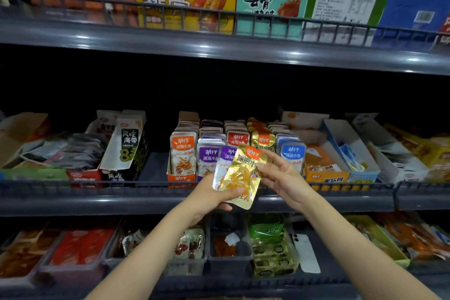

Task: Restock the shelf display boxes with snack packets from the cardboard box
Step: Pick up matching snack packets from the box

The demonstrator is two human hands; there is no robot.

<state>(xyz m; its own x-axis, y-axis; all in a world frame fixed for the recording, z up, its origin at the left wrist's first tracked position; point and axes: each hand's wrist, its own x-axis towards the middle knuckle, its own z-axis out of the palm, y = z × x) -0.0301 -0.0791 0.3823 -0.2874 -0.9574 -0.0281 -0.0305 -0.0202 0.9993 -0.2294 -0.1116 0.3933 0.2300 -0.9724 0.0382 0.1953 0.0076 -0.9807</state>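
At the middle shelf (121, 202), a person stands facing a row of display boxes (182, 175) of small fish-snack packets, sorted by colour: orange, purple, red, gold, blue.

Left hand (214, 198): raised in front of the row, gripping a short fan of packets from below, thumb across the lower front. The gold packet (241, 178) is on top and a purple packet (225, 156) is behind it. Holding them low leaves the printed tops showing, likely so that colours can be read against the boxes.

Right hand (282, 178): at the gold packet's right edge, thumb on the front and fingers behind. It looks like a light pinch, fingers otherwise fairly straight. Judged purpose: peel the top packet off the fan with one hand while the other keeps the rest together.

The gold display box (263, 140) sits just behind and right of the held packets, between the red and blue ones, already well filled, with packets standing upright and faces forward. The gold packet probably goes there, and should be turned upright to match.

The cardboard box is not in view. The wire rail (73, 184) along the shelf front means packets must be lifted over it, not slid in.
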